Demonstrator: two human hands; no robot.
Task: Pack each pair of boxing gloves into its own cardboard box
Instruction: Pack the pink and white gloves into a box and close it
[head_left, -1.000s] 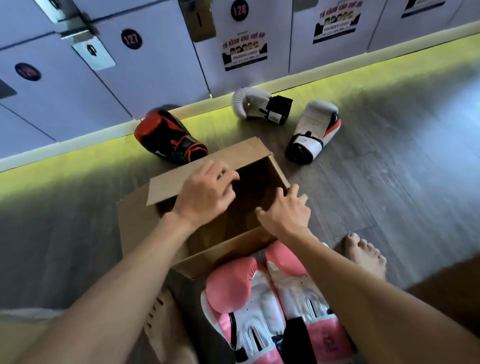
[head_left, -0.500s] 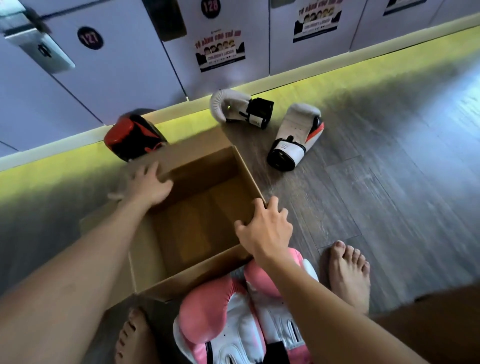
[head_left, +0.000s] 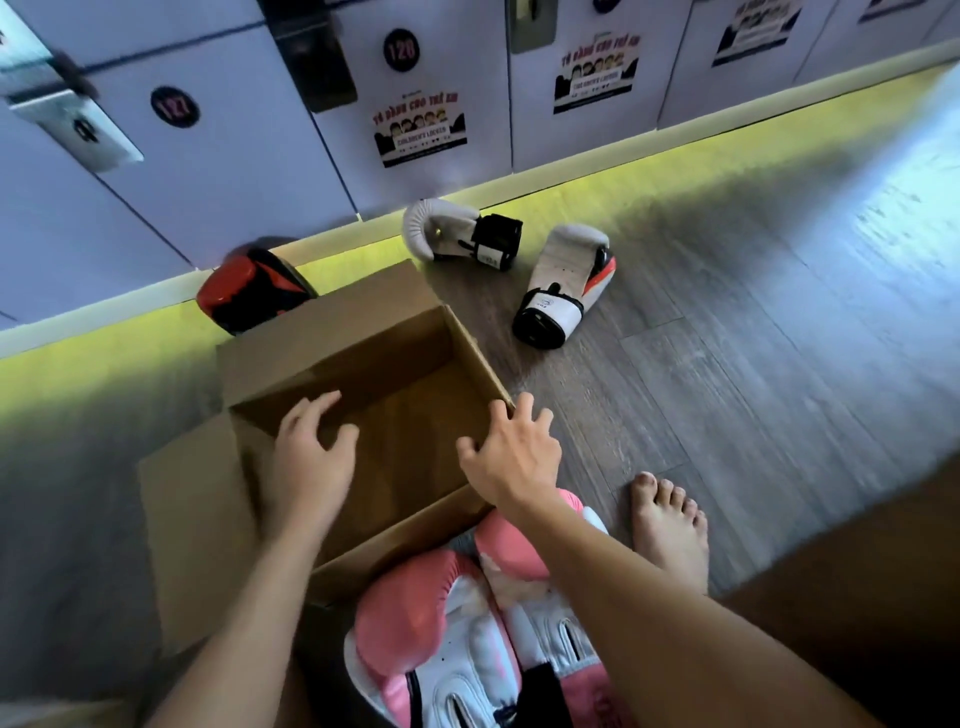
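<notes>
Beyond our left hand (head_left: 306, 457) the box flap (head_left: 332, 332) hides part of the red-black glove (head_left: 244, 291). The pink gloves (head_left: 415, 618) just behind our right hand (head_left: 511, 457) run off the bottom edge.

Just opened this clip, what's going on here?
A person is working at an open cardboard box on the floor by the lockers; nothing is in it. The left hand hovers over its inside, fingers spread; the right hand rests on the rim at the right corner. The pink gloves lie by the box's near side, the white gloves on the floor beyond it, and a red-and-black glove behind its far flap.
</notes>
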